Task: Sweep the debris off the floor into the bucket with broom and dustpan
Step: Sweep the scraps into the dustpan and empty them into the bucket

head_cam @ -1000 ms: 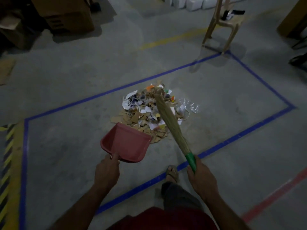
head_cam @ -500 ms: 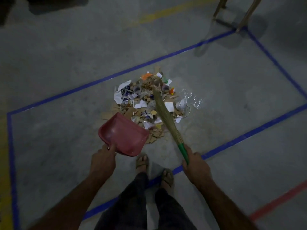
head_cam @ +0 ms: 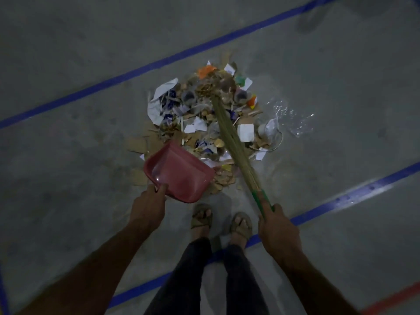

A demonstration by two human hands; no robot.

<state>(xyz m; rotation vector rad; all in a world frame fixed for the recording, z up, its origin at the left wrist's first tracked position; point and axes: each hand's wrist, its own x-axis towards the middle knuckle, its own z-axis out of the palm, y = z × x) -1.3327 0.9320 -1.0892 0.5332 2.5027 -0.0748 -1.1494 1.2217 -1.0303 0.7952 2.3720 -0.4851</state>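
Left hand [head_cam: 148, 206]: grips the near edge of the red dustpan [head_cam: 179, 172], which sits just ahead of it with its far lip touching the debris
Right hand [head_cam: 278, 233]: wrapped around the broom [head_cam: 229, 135] at its green handle
Broom: bristles slant forward and left from the right hand, tip resting on the far side of the pile
Debris [head_cam: 204, 119]: paper, cardboard scraps and clear plastic heaped ahead of both hands
Feet [head_cam: 221, 220]: sandalled, between the hands

the left hand [head_cam: 148, 206] hides the dustpan [head_cam: 179, 172] handle; the broom [head_cam: 229, 135] tip blurs into debris [head_cam: 204, 114].
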